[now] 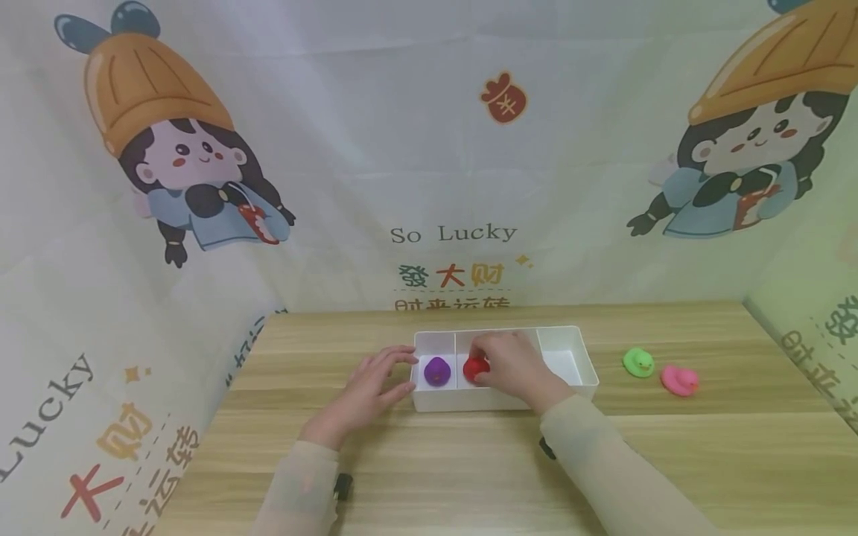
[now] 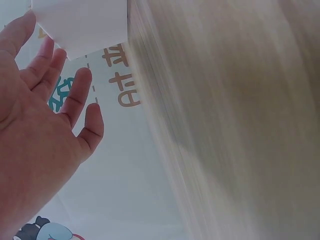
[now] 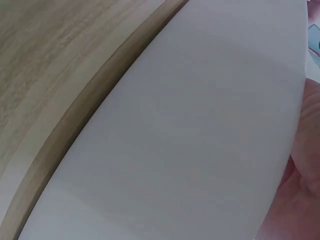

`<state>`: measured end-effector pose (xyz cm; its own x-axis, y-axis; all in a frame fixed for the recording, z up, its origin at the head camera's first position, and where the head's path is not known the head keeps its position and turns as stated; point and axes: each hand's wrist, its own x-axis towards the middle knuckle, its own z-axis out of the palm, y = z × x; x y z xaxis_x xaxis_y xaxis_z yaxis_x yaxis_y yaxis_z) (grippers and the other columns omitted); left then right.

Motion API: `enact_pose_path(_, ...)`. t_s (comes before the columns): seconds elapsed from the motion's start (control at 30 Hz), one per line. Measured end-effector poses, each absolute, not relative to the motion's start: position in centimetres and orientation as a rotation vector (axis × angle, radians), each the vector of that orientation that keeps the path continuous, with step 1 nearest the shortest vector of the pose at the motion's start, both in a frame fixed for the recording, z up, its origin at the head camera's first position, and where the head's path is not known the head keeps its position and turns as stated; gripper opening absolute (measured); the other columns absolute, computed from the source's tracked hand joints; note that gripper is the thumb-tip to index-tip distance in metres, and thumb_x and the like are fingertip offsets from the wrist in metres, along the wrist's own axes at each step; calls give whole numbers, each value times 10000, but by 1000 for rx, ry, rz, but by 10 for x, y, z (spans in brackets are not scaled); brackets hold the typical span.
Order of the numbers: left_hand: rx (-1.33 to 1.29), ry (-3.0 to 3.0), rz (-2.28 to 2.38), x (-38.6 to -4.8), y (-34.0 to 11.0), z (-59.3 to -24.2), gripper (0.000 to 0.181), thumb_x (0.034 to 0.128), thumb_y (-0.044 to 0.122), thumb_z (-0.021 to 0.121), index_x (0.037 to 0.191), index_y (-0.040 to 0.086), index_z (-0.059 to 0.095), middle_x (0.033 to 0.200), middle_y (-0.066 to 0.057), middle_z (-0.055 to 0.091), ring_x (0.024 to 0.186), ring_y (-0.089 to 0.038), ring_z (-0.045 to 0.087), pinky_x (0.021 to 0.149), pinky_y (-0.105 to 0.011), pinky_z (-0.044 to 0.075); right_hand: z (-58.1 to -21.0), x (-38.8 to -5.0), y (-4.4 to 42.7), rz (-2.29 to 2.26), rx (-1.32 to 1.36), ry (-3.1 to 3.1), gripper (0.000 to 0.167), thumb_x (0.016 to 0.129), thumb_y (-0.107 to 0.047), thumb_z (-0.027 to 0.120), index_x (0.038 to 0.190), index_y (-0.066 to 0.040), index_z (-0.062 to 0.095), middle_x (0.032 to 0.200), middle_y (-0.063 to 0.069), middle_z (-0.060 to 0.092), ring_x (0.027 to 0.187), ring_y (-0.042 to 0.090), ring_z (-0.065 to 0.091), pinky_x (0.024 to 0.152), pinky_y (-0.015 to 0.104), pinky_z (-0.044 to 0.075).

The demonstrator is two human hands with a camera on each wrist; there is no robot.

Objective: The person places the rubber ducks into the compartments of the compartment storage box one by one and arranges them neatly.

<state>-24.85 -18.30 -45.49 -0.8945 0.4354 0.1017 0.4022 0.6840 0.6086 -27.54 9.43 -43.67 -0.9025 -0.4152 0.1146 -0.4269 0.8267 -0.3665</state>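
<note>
A white divided box (image 1: 509, 400) stands on the wooden table, its long side towards me. In its left compartment sits a purple toy duck (image 1: 437, 371). My right hand (image 1: 515, 366) reaches over the front wall and pinches a red toy duck (image 1: 474, 369) inside the middle compartment. At the box's left end is my left hand (image 1: 372, 383), its fingertips at the end wall. The left wrist view shows that hand's fingers loosely extended beside the white wall (image 2: 85, 25). In the right wrist view the box's wall (image 3: 175, 130) hides most of the right hand (image 3: 306, 160) and the red duck.
To the right of the box, a green toy duck (image 1: 639, 362) and a pink toy duck (image 1: 680, 380) lie on the table (image 1: 429, 476). The box's right compartment (image 1: 564, 363) shows its bare floor. Printed cloth (image 1: 456, 171) hangs behind and along both sides.
</note>
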Motion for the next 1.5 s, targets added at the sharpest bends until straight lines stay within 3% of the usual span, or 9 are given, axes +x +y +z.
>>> enact_pose_path(0.17, 710, 2836, 1005, -249, -183, -454, 434, 1001, 266, 675, 1407, 169, 556, 1622, -17, 433, 1359, -330, 435, 1148, -614, 302, -436, -278, 94, 559, 691, -2989, 215, 794, -179, 894, 882, -181, 697, 776, -107, 664, 767, 112, 552, 971, 505, 413)
enact_pose_path(0.33, 712, 2832, 1005, -248, -183, -454, 439, 1002, 255, 673, 1412, 152, 554, 1623, -37, 431, 1361, -338, 433, 1147, -621, 299, -433, -278, 91, 533, 684, -3024, 233, 785, -174, 897, 895, -179, 693, 755, -105, 655, 747, 115, 554, 983, 500, 372)
enact_pose_path(0.43, 712, 2831, 1001, -248, -183, -454, 437, 1004, 250, 671, 1412, 149, 553, 1625, -50, 430, 1372, -344, 426, 1154, -626, 290, -431, -278, 90, 551, 695, -3034, 279, 786, -169, 895, 1000, -151, 717, 863, -60, 727, 817, 134, 608, 995, 509, 359)
enact_pose_path(0.6, 708, 2831, 1005, -248, -181, -453, 432, 1005, 245, 669, 1411, 151, 555, 1625, -58, 430, 1386, -352, 416, 1162, -638, 280, -431, -277, 93, 607, 719, -3004, 412, 805, -177, 887, 1177, -138, 715, 1143, 18, 760, 1079, 196, 666, 1085, 571, 330)
enact_pose_path(0.8, 703, 2838, 1012, -247, -181, -452, 426, 999, 226, 675, 1401, 142, 562, 1617, -68, 438, 1381, -368, 431, 1164, -637, 291, -436, -268, 101, 656, 715, -2889, 376, 848, -189, 853, 1199, -157, 722, 1240, 21, 723, 1248, 254, 612, 1127, 582, 348)
enact_pose_path(1.0, 712, 2838, 1018, -248, -182, -453, 424, 1000, 217, 677, 1401, 139, 564, 1615, -75, 441, 1372, -376, 447, 1163, -637, 299, -436, -254, 108, 703, 679, -2793, 403, 913, -204, 788, 1299, -152, 684, 1313, 60, 677, 1301, 324, 582, 1129, 553, 408)
enact_pose_path(1.5, 719, 2861, 1021, -249, -180, -454, 391, 1002, 209, 674, 1376, 147, 576, 1604, -71, 457, 1430, -380, 401, 1173, -646, 319, -431, -237, 125, 653, 594, -2703, 270, 908, -200, 793, 1164, -155, 718, 1269, 52, 692, 1243, 308, 625, 1065, 571, 473)
